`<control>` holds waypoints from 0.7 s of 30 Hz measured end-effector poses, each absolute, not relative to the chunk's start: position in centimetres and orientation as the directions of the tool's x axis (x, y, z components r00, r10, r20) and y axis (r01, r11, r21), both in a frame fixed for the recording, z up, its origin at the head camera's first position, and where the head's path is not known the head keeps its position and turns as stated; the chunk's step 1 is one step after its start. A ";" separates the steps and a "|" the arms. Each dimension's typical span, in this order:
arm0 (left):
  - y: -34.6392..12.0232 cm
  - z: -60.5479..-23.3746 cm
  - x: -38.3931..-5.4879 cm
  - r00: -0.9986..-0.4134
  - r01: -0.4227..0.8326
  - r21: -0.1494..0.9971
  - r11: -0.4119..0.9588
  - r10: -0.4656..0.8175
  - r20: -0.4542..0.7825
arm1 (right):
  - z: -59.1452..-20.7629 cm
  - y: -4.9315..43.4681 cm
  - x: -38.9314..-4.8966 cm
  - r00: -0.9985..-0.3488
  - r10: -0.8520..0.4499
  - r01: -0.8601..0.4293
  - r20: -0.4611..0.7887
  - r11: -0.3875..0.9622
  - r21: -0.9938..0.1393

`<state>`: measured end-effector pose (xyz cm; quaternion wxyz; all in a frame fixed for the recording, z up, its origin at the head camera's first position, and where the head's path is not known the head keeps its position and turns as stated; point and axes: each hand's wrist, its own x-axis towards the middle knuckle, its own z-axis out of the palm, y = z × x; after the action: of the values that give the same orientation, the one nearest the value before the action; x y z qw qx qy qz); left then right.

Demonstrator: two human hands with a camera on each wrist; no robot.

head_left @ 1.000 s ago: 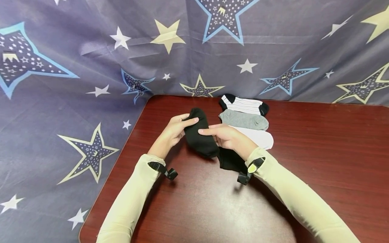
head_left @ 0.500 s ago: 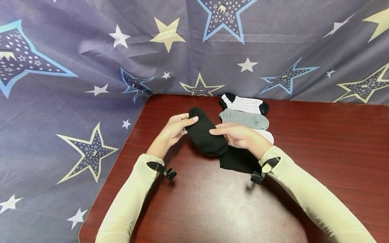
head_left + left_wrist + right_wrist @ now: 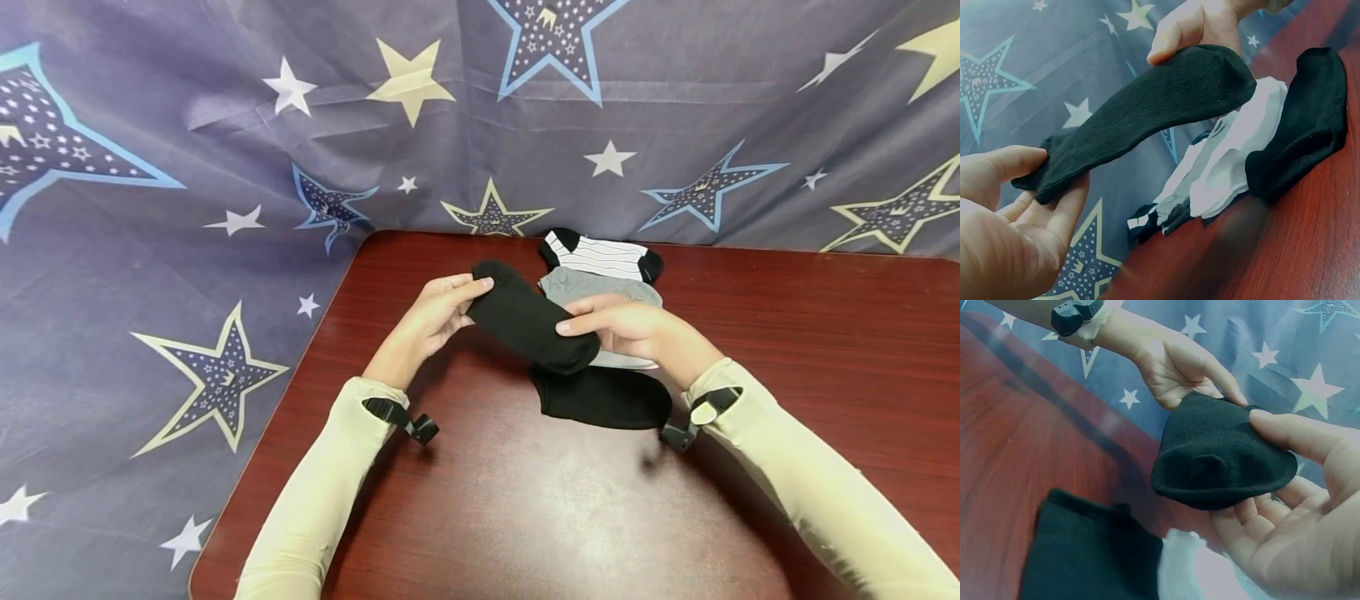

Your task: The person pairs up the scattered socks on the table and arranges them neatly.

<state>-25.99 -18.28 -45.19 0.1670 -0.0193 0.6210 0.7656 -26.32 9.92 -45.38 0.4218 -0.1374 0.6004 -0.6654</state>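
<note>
A black ankle sock (image 3: 525, 321) is stretched out in the air between both hands. My left hand (image 3: 438, 321) pinches its cuff end, thumb on top and fingers beneath, as the left wrist view also shows. At the toe end, my right hand (image 3: 630, 327) holds the sock between thumb and fingers; the right wrist view shows the rounded toe (image 3: 1222, 472) close up. Just below on the table lies a second black sock (image 3: 603, 398). Behind the right hand, a white sock (image 3: 1241, 144) is mostly covered in the head view.
A grey sock (image 3: 596, 286) and a white striped sock with black toe and heel (image 3: 603, 258) lie in a row toward the back of the red-brown table (image 3: 480, 500). A star-patterned cloth (image 3: 315, 125) hangs behind and to the left.
My right hand has slid right along the sock toward its toe, and the sock has swung from steep to more level. The left hand has barely moved. More of the lying black sock shows.
</note>
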 end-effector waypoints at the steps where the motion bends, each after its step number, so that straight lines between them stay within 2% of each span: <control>1: -18.2 -45.2 -26.0 -0.942 -0.280 0.945 -0.169 0.236 -0.237 | -45.3 10.4 -26.4 -0.608 -0.726 0.397 -0.322 0.073 -0.915; 10: -16.6 -45.4 -25.5 -0.929 -0.299 0.949 -0.102 0.256 -0.266 | -44.7 13.5 -26.6 -0.654 -0.669 0.431 -0.353 0.054 -0.901; 21: -15.1 -46.1 -24.8 -0.888 -0.365 0.930 -0.047 0.317 -0.333 | -45.4 16.4 -26.0 -0.655 -0.631 0.480 -0.415 0.077 -0.874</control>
<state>-24.79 -15.09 -46.10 0.2357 -0.0185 0.6487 0.7234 -25.98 16.39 -45.36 0.4105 -0.0621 0.6081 -0.6766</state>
